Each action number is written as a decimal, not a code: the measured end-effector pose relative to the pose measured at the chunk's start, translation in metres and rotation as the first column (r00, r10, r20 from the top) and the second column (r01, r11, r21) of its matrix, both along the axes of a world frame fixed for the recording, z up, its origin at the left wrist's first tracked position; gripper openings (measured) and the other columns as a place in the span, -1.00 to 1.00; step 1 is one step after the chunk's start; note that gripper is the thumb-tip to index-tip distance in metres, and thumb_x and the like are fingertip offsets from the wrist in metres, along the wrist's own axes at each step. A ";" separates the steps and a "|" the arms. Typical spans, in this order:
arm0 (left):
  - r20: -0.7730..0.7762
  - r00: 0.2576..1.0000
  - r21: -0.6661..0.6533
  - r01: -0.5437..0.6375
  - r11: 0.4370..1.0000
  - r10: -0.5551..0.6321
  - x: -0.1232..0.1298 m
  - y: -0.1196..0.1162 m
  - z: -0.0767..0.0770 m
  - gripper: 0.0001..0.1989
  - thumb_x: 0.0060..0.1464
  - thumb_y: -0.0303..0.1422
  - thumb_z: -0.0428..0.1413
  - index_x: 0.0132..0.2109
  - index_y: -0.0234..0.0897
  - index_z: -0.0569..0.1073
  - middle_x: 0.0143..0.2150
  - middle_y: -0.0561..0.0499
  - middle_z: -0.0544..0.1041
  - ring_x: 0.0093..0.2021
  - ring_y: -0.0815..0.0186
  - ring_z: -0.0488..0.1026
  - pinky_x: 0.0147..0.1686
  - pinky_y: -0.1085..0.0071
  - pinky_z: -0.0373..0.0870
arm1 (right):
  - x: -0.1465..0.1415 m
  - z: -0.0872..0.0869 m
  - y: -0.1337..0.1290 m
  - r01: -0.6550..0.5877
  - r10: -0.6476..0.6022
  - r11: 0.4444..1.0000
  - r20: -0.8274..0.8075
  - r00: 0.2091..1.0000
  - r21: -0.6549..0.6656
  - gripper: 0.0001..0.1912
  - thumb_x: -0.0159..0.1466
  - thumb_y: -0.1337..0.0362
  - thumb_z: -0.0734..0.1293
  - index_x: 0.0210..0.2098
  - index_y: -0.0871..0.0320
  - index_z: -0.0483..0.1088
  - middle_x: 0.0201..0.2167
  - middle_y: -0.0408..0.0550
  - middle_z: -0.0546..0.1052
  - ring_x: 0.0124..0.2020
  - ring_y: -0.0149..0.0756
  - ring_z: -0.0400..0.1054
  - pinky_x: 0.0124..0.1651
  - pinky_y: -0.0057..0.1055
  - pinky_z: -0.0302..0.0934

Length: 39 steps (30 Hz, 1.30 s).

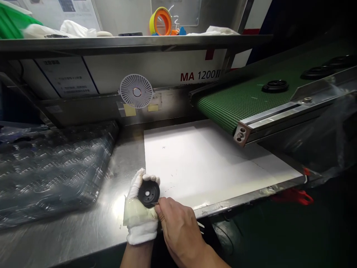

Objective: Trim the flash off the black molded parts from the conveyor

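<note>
My left hand, in a white glove with a pale yellowish wrap round the palm, holds a round black part with a small hole in its middle. Its fingers curl round the part's left and far edges. Bare and close beside it, my right hand pinches a thin object at the near right rim of the black part. Most of that thin object is hidden by the fingers, so I cannot make out what it is.
A white sheet covers part of the metal table. Clear plastic trays are stacked at left. The green conveyor at right carries several black discs. A small fan stands below the shelf, which holds tape.
</note>
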State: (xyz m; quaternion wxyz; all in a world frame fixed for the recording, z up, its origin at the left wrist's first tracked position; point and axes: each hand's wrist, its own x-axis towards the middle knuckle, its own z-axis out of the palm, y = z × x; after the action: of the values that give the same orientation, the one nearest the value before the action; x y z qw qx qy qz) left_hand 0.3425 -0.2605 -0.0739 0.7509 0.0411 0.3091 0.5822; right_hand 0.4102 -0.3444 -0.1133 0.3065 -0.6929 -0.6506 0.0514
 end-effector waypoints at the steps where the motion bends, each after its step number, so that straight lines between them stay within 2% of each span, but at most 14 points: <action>1: -0.004 0.999 0.020 0.044 0.999 -0.044 -0.003 -0.001 -0.001 -0.79 0.03 -0.54 0.09 -0.14 -0.31 0.48 -0.37 0.01 0.45 -0.31 0.34 0.44 -0.18 0.30 0.46 | 0.001 0.000 0.000 -0.011 0.011 1.000 -0.010 1.000 -0.001 -0.67 0.45 0.20 -0.05 -0.35 0.07 0.20 -0.47 -0.16 0.39 -0.49 -0.27 0.26 -0.43 -0.34 -0.14; 4: -0.027 0.959 0.045 0.283 0.958 -0.283 -0.013 -0.004 -0.004 -0.61 -0.01 -0.48 0.09 0.02 -0.34 0.43 -0.17 -0.20 0.50 -0.11 0.05 0.45 -0.13 0.07 0.43 | 0.010 0.002 -0.001 -0.053 0.052 0.998 -0.036 0.998 -0.021 -0.68 0.45 0.22 -0.05 -0.35 0.08 0.20 -0.46 -0.16 0.39 -0.47 -0.28 0.26 -0.42 -0.35 -0.11; 6: -0.015 0.938 0.047 0.347 0.937 -0.347 -0.017 -0.005 -0.006 -0.58 -0.05 -0.46 0.09 0.02 -0.39 0.44 -0.25 -0.20 0.50 -0.20 0.06 0.46 -0.20 0.09 0.45 | 0.015 0.003 -0.001 -0.043 0.042 0.999 -0.040 0.998 -0.030 -0.68 0.45 0.22 -0.05 -0.34 0.08 0.21 -0.45 -0.15 0.40 -0.46 -0.28 0.27 -0.41 -0.36 -0.10; 8: -0.011 0.955 0.047 0.297 0.954 -0.297 -0.015 -0.004 -0.006 -0.66 -0.05 -0.47 0.10 -0.06 -0.39 0.47 -0.39 -0.09 0.46 -0.35 0.21 0.45 -0.30 0.24 0.47 | 0.017 0.002 -0.001 -0.006 0.005 1.000 -0.038 0.999 -0.026 -0.68 0.45 0.21 -0.05 -0.33 0.08 0.21 -0.45 -0.16 0.39 -0.45 -0.28 0.27 -0.41 -0.36 -0.10; 11: -0.011 0.980 -0.013 0.197 0.980 -0.197 -0.006 -0.002 -0.004 -0.82 -0.01 -0.49 0.12 -0.19 -0.36 0.49 -0.47 0.01 0.41 -0.44 0.34 0.40 -0.39 0.38 0.45 | 0.012 -0.001 -0.002 0.032 -0.032 0.999 -0.034 0.999 -0.009 -0.67 0.45 0.21 -0.06 -0.34 0.07 0.21 -0.47 -0.18 0.38 -0.48 -0.28 0.26 -0.42 -0.35 -0.12; 14: 0.001 0.990 -0.062 0.138 0.988 -0.138 0.001 0.001 -0.001 -0.90 0.03 -0.51 0.11 -0.26 -0.34 0.48 -0.48 0.06 0.38 -0.46 0.39 0.39 -0.39 0.41 0.45 | 0.002 -0.006 -0.004 0.037 -0.037 0.999 -0.023 0.999 0.017 -0.65 0.45 0.20 -0.08 -0.35 0.06 0.20 -0.49 -0.18 0.36 -0.50 -0.28 0.24 -0.42 -0.35 -0.14; 17: -0.029 0.997 -0.014 0.073 0.997 -0.073 -0.001 0.001 -0.001 -0.85 0.03 -0.52 0.11 -0.22 -0.30 0.49 -0.45 0.07 0.40 -0.41 0.39 0.42 -0.29 0.39 0.48 | -0.004 -0.006 -0.004 0.028 -0.029 0.999 0.005 1.000 0.041 -0.64 0.45 0.19 -0.09 -0.35 0.06 0.19 -0.49 -0.17 0.36 -0.50 -0.27 0.23 -0.43 -0.33 -0.16; 19: -0.067 0.991 0.018 0.119 0.993 -0.118 -0.006 -0.001 -0.002 -0.78 0.01 -0.51 0.12 -0.14 -0.30 0.49 -0.34 -0.01 0.47 -0.29 0.30 0.47 -0.19 0.29 0.48 | -0.002 -0.004 -0.004 -0.001 0.001 0.999 -0.013 1.000 0.032 -0.64 0.45 0.20 -0.09 -0.35 0.06 0.20 -0.48 -0.17 0.37 -0.49 -0.28 0.23 -0.43 -0.33 -0.16; 21: -0.060 0.966 0.028 0.252 0.967 -0.250 -0.012 -0.002 -0.002 -0.68 -0.01 -0.47 0.13 -0.05 -0.33 0.47 -0.20 -0.14 0.50 -0.15 0.13 0.47 -0.14 0.15 0.46 | 0.004 -0.001 -0.004 -0.030 0.031 0.999 -0.055 0.998 0.017 -0.65 0.45 0.20 -0.07 -0.35 0.06 0.20 -0.46 -0.18 0.37 -0.48 -0.29 0.23 -0.42 -0.34 -0.14; 23: -0.023 0.937 0.031 0.349 0.937 -0.349 -0.016 -0.004 -0.002 -0.63 -0.04 -0.45 0.12 -0.02 -0.38 0.46 -0.20 -0.21 0.50 -0.18 0.07 0.47 -0.20 0.13 0.46 | 0.010 0.000 -0.003 -0.030 0.030 1.000 -0.074 0.997 0.005 -0.67 0.45 0.21 -0.05 -0.35 0.06 0.21 -0.46 -0.19 0.38 -0.47 -0.29 0.24 -0.41 -0.35 -0.12; 27: -0.016 0.964 -0.026 0.265 0.964 -0.266 -0.010 -0.003 0.000 -0.78 -0.02 -0.48 0.12 -0.17 -0.39 0.50 -0.44 -0.04 0.44 -0.43 0.30 0.42 -0.39 0.36 0.45 | 0.011 -0.002 -0.003 0.028 -0.028 1.000 -0.033 0.999 0.014 -0.69 0.45 0.22 -0.03 -0.35 0.06 0.21 -0.47 -0.19 0.37 -0.47 -0.28 0.24 -0.40 -0.35 -0.12; 33: 0.034 0.996 -0.072 0.089 0.993 -0.087 -0.003 0.000 -0.005 -0.89 0.02 -0.53 0.12 -0.26 -0.34 0.49 -0.45 0.04 0.42 -0.41 0.38 0.42 -0.28 0.38 0.48 | -0.002 -0.008 -0.006 0.023 -0.023 0.999 -0.017 1.000 0.028 -0.68 0.45 0.22 -0.05 -0.35 0.06 0.21 -0.49 -0.19 0.36 -0.50 -0.29 0.23 -0.42 -0.34 -0.14; 37: 0.011 0.977 -0.041 0.213 0.976 -0.213 -0.012 -0.003 -0.010 -0.74 0.00 -0.51 0.10 -0.11 -0.37 0.49 -0.23 -0.14 0.50 -0.19 0.15 0.47 -0.16 0.16 0.46 | 0.005 -0.003 -0.006 0.000 0.001 1.000 -0.048 0.999 0.017 -0.67 0.45 0.22 -0.05 -0.37 0.06 0.19 -0.49 -0.20 0.35 -0.50 -0.30 0.22 -0.42 -0.36 -0.13; 39: 0.018 0.964 -0.017 0.265 0.964 -0.264 -0.015 -0.005 -0.009 -0.71 -0.02 -0.50 0.10 -0.10 -0.40 0.49 -0.26 -0.16 0.49 -0.25 0.15 0.47 -0.22 0.18 0.47 | 0.011 0.001 -0.006 0.003 -0.003 1.000 -0.064 0.998 -0.005 -0.67 0.45 0.21 -0.05 -0.37 0.06 0.18 -0.48 -0.21 0.35 -0.49 -0.31 0.22 -0.41 -0.36 -0.12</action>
State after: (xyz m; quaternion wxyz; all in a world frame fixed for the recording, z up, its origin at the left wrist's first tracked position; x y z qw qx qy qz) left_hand 0.3273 -0.2657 -0.0831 0.8246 0.0701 0.3004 0.4741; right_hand 0.4211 -0.3501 -0.1128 0.3256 -0.6925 -0.6394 0.0746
